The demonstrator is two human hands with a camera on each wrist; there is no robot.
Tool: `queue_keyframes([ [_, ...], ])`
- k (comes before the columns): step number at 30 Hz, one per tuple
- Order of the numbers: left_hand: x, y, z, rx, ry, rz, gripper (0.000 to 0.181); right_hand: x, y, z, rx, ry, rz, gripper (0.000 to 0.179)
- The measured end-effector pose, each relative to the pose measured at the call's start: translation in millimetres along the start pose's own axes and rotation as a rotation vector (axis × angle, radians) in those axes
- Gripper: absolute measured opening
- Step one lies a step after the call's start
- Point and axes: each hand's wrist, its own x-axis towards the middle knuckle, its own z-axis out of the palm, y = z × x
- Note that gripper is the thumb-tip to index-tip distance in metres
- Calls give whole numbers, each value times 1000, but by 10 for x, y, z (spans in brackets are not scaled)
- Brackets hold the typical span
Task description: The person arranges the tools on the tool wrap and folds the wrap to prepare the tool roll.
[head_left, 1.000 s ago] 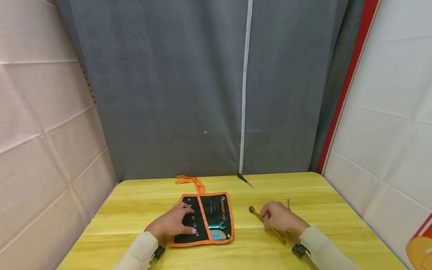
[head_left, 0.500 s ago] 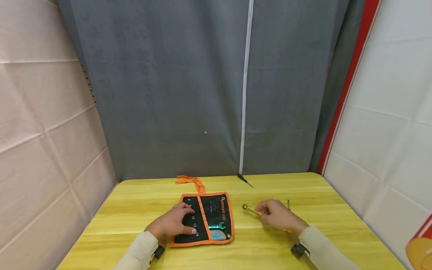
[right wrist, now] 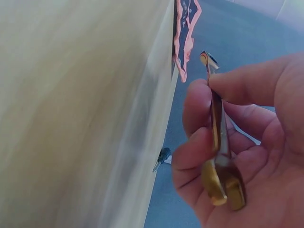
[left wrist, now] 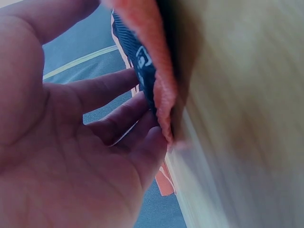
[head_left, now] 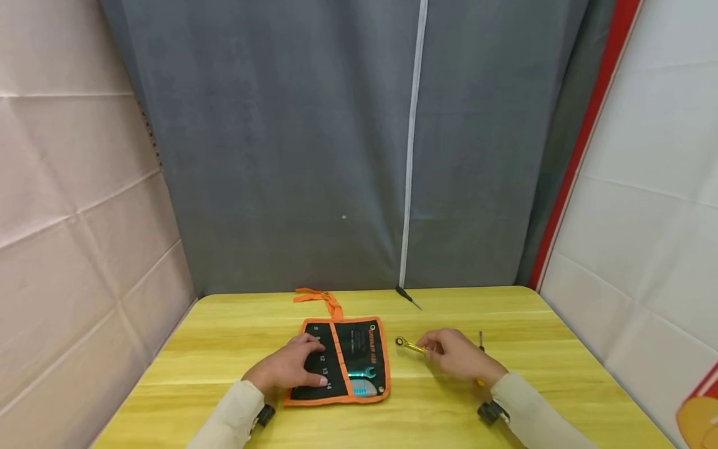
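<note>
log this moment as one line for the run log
left hand: touches pouch | right hand: holds gold wrench off table | green wrench: in pouch | black screwdriver: on table

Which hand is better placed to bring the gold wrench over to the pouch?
Likely the right hand: it grips the wrench, which points toward the pouch, while the left hand rests on the pouch, away from the wrench.

Draped on three sides

A grey curtain (head_left: 280, 156), divided by a white vertical strip (head_left: 411, 143), hangs behind a yellow wood-grained desk (head_left: 224, 343). The creased left wall (head_left: 84, 156) looks pinkish; the right wall (head_left: 645, 218) is white with a red border (head_left: 607, 68).
</note>
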Motion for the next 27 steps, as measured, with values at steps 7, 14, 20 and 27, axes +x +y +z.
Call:
queue_keyframes([
  [7,5,11,8,10,10,19,74,62,-60,36,27,-7,-14,25],
  [14,30,4,-12,13,3,15,77,155,-116,83,31,6,-4,23],
  [20,18,17,-28,-10,-1,-6,77,240,-162,116,42,-4,-37,22],
  [27,30,41,-36,4,-1,-5,77,310,-208,186,43,-3,-58,22],
])
